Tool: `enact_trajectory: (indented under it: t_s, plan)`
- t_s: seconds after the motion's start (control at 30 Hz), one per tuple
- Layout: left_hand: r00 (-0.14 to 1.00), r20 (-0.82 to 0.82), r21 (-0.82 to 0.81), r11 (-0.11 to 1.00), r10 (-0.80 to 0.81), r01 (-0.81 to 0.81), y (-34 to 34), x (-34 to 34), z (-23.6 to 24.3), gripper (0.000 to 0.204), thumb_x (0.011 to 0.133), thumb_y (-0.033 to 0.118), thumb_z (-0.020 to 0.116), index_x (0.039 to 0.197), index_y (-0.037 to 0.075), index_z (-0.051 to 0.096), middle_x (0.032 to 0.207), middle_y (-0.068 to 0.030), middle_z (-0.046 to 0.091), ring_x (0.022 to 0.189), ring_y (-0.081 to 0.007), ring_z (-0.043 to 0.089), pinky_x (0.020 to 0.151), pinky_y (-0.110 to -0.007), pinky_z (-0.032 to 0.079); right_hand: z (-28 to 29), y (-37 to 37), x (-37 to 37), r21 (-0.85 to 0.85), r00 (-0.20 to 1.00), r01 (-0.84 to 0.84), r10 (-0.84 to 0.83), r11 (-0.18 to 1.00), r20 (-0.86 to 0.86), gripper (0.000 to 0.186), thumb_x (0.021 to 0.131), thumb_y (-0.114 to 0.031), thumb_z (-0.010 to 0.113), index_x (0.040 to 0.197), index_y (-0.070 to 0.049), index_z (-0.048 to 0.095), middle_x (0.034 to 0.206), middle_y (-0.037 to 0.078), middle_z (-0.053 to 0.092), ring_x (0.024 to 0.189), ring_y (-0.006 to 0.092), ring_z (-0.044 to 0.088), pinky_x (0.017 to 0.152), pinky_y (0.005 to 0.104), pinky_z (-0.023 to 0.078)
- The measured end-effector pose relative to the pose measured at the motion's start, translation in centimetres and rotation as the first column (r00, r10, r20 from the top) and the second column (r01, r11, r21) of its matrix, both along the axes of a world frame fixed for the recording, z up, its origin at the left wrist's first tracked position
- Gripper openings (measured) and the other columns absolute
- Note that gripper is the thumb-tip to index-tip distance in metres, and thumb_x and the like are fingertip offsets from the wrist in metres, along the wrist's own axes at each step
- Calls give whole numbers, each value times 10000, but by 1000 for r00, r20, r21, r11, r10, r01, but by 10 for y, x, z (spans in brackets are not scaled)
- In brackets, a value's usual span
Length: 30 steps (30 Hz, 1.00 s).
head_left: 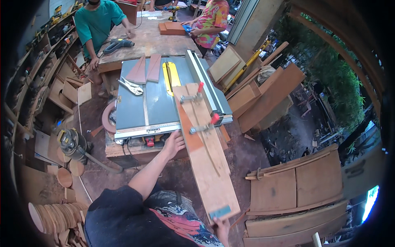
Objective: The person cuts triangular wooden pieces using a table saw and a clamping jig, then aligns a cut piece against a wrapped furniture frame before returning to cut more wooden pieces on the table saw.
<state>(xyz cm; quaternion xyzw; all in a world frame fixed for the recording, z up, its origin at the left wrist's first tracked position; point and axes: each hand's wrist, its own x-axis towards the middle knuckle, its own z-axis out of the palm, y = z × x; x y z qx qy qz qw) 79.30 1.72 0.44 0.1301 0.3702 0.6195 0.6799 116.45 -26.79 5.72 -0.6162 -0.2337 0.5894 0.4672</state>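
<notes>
A long pale wooden board (pixel 212 181) slants from the table saw (pixel 133 109) back toward my body. Two toggle clamps with red tips, a far one (pixel 191 98) and a near one (pixel 201 129), are mounted on it. Beneath them lies a reddish-brown wood strip (pixel 193 140). My left hand (pixel 175 144) rests beside the saw's front edge, its stretched fingers against the board's left side. At the board's near end, by a blue-green patch, my right hand (pixel 222 231) grips it; part of that hand is hidden under the wood.
Locking pliers (pixel 131 86) and tapered wood pieces (pixel 154 68) lie on the saw, left of its yellow insert (pixel 168 78) and fence (pixel 201 82). Beyond, people stand around a workbench (pixel 152 41) holding a heat gun (pixel 118 45). A shop vacuum (pixel 74 142) stands left; wood panels (pixel 296 181) lean right.
</notes>
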Motion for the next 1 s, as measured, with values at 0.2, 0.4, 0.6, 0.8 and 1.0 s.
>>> enact_trajectory:
  t_s: [0.2, 0.4, 0.6, 0.8, 1.0]
  plan:
    - [942, -326, -64, 996, -75, 57, -44, 45, 4, 308, 993, 293, 651, 1122, 13, 630, 1025, -92, 675, 875, -201, 703, 743, -366, 608, 24, -122, 120, -350, 916, -103, 226, 931, 332, 532, 877, -76, 602, 1398, -3, 523, 1174, 96, 646, 887, 161, 618, 754, 267, 503]
    - [936, -336, -93, 985, 107, -146, -153, -5, 32, 301, 1005, 257, 647, 1107, -25, 613, 1019, -128, 691, 850, -225, 727, 704, -343, 631, 45, -69, 152, -190, 955, -205, 238, 960, 175, 673, 837, -31, 596, 1488, 9, 429, 1272, 99, 622, 1014, 195, 625, 832, 298, 515]
    - [792, -584, -160, 932, 175, -325, -190, -118, 56, 399, 1018, 316, 628, 1068, -79, 644, 905, -157, 728, 753, -212, 732, 634, -292, 602, -28, 131, 115, 58, 898, -435, 428, 899, 99, 467, 825, -8, 644, 1280, 23, 544, 1020, 95, 663, 781, 216, 677, 598, 380, 604]
    - [214, -953, -290, 851, -215, -438, -145, -239, 104, 557, 926, 506, 660, 954, -47, 719, 803, -184, 740, 710, -283, 734, 712, -392, 574, -3, 259, -37, 9, 806, -534, 507, 845, 305, 436, 866, -98, 685, 1270, 19, 571, 1004, 59, 665, 796, 157, 648, 632, 296, 534]
    - [147, -985, -43, 682, 95, -730, -112, -304, 57, 683, 887, 493, 736, 1176, -113, 609, 1063, -257, 685, 1036, -309, 675, 870, -448, 522, 137, 261, -261, 411, 337, -818, -244, 402, 909, 505, 783, -68, 720, 1268, 11, 606, 1101, 190, 682, 1108, 399, 624, 1005, 501, 477]
